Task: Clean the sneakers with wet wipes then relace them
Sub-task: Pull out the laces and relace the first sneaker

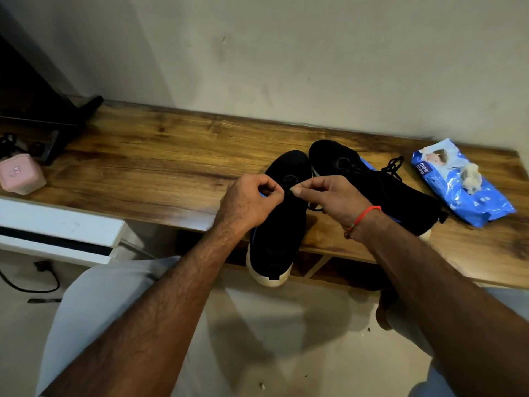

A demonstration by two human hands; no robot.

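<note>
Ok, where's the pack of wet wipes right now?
In the head view the pack of wet wipes lies at the right end of the wooden bench, beside the right-hand sneaker, with a wipe poking out of its top.

wall (286,53): off-white | wooden bench (148,161) | floor (272,353): pale

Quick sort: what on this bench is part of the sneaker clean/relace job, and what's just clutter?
In use:
near sneaker, worked on by left hand and right hand, both pinching its black lace
far sneaker
wet wipes pack

Lying about:
pink box
black stand
cable on the floor
</note>
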